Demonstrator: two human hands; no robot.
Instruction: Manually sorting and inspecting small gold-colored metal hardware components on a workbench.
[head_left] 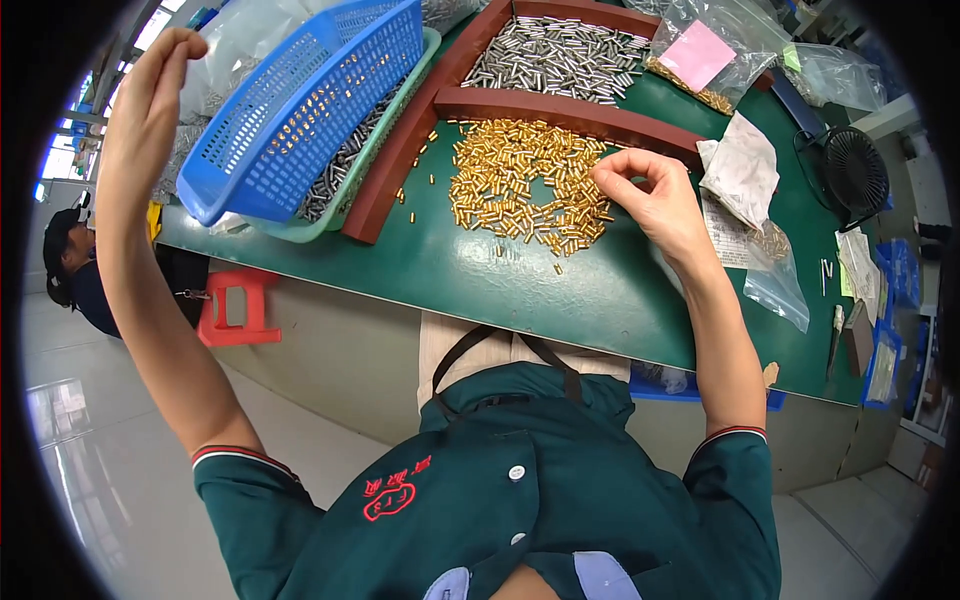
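Note:
My right hand [655,195] is at the right edge of a loose pile of small gold-coloured metal cylinders [500,170] on the green table. Its thumb and forefinger are pinched together; anything between them is too small to make out. My left hand [150,95] is raised at the upper left, beside a blue perforated basket [330,75]. Its fingers are bent and pressed together, and what they may hold is hidden. The basket sits tilted over a pale green basket [375,165] with dark metal pins in it. Some gold cylinders show inside the blue one.
Dark red bars [570,112] frame silver pins [560,60] behind the gold pile. Plastic bags [730,50], a crumpled paper [742,165] and a small black fan [850,175] stand at the right. A red stool [240,310] and another person [80,260] are at the left.

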